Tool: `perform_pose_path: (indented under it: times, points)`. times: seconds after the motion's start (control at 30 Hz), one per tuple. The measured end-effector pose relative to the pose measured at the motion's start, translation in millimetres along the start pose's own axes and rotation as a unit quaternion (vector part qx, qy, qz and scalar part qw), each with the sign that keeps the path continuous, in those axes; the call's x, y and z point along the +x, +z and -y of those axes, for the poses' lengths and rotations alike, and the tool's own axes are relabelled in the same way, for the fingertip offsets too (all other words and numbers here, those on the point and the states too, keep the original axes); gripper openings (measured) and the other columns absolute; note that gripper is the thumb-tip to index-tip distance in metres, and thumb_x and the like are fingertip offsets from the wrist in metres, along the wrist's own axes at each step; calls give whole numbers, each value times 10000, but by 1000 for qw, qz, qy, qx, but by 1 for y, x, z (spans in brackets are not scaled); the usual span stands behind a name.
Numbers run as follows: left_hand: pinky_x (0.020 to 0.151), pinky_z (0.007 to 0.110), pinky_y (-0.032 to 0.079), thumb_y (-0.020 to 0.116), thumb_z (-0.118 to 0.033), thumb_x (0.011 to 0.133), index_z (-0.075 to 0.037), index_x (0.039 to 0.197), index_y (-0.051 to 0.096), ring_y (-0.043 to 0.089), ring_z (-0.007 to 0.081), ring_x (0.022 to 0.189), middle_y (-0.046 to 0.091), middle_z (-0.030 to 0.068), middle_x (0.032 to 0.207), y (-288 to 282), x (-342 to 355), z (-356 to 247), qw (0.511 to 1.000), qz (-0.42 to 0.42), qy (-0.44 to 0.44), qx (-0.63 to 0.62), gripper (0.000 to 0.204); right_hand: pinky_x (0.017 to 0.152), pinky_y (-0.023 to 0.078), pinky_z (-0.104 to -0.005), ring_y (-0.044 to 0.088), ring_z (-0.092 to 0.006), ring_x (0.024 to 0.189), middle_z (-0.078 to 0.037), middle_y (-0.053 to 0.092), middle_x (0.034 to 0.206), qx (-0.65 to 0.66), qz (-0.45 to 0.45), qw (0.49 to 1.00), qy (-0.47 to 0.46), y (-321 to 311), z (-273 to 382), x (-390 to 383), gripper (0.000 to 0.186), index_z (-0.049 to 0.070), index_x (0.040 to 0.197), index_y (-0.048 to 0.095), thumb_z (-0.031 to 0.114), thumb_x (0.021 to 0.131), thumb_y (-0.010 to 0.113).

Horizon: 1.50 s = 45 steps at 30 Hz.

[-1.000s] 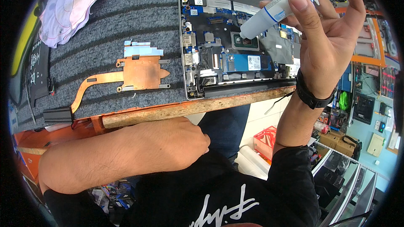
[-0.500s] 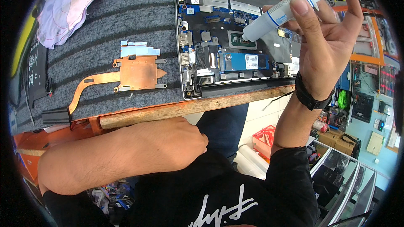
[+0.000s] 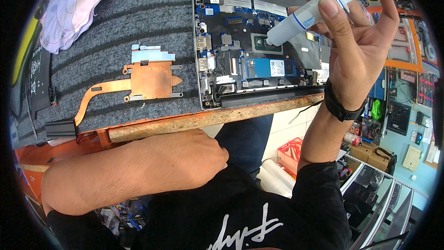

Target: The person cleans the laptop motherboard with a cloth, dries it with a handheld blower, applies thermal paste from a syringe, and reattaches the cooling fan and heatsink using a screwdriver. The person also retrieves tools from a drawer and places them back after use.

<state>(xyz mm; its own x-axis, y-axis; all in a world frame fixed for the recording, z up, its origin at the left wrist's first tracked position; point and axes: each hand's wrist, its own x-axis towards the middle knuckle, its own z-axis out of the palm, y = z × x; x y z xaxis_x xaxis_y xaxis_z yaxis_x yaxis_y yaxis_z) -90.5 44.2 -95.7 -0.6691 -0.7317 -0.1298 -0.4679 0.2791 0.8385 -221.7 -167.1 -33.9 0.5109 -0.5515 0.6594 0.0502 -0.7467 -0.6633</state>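
Note:
My right hand [image 3: 354, 48] grips a white plastic syringe [image 3: 303, 16], thumb along its barrel and a finger at the plunger end. The syringe slants down to the left, its tip at the processor chip [image 3: 260, 43] on an opened laptop's blue circuit board [image 3: 217, 21]; whether they touch I cannot tell. Small pale-grey spots show on the chip. My left hand [image 3: 203, 157] rests against my body below the bench edge, fingers curled under and mostly hidden, with no object showing. Left of the laptop lies a copper heat sink [image 3: 151, 79] with a bent pipe.
The grey striped mat [image 3: 111, 32] covers the bench, which has a wooden front edge [image 3: 217, 121]. A pastel cloth [image 3: 76, 11] and a black battery pack [image 3: 40, 76] lie at the left. A red crate [image 3: 290, 155] and white rolls [image 3: 275, 178] stand below; shelves [image 3: 379, 203] are at the right.
Almost nothing differs. The syringe and both hands hold nearly the same place; the view has shifted very slightly.

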Motion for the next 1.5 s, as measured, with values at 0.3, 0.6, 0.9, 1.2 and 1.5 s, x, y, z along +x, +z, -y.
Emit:
perform_pose_path:
  times: [0.3, 0.6, 0.9, 1.2, 1.5]
  points:
    - [724, 467, 559, 504, -242, 1066, 30, 887, 624, 715, 376, 753, 680, 224, 740, -3, 0, -2, 1000, 11, 0, 17, 347, 724, 648, -303, 768, -235, 876, -214, 754, 995, -18, -6, 1000, -1, 2, 1, 0, 816, 54, 1560, 243, 7, 911, 735]
    - [714, 453, 559, 507, -242, 1068, 25, 883, 620, 713, 365, 746, 680, 211, 740, -5, 0, -1, 1000, 17, 10, 13, 344, 737, 654, -309, 764, -241, 916, -233, 745, 1043, 57, -38, 997, 41, 6, 6, 1, 810, 37, 1558, 234, -12, 910, 718]
    - [708, 444, 559, 543, -215, 1050, 6, 867, 610, 706, 347, 733, 659, 174, 719, 2, -3, 2, 998, -34, 44, 40, 295, 747, 644, -299, 757, -227, 914, -236, 739, 1057, 40, 41, 998, 24, -11, -1, 6, 815, 36, 1560, 223, 2, 916, 722]
    - [735, 447, 566, 519, -238, 1065, 19, 887, 626, 720, 358, 772, 688, 205, 755, -5, 0, -2, 999, 24, 1, 23, 330, 743, 645, -295, 759, -229, 918, -233, 740, 1049, 59, 21, 998, -19, -8, -9, 2, 820, 36, 1561, 216, 3, 917, 723]
    - [724, 445, 562, 525, -233, 1061, 12, 878, 620, 716, 356, 759, 683, 196, 747, -4, -1, -1, 1000, 9, 9, 26, 320, 758, 652, -316, 758, -235, 932, -236, 734, 1091, 36, -6, 999, 2, -2, -2, 2, 819, 33, 1561, 213, -2, 915, 715]
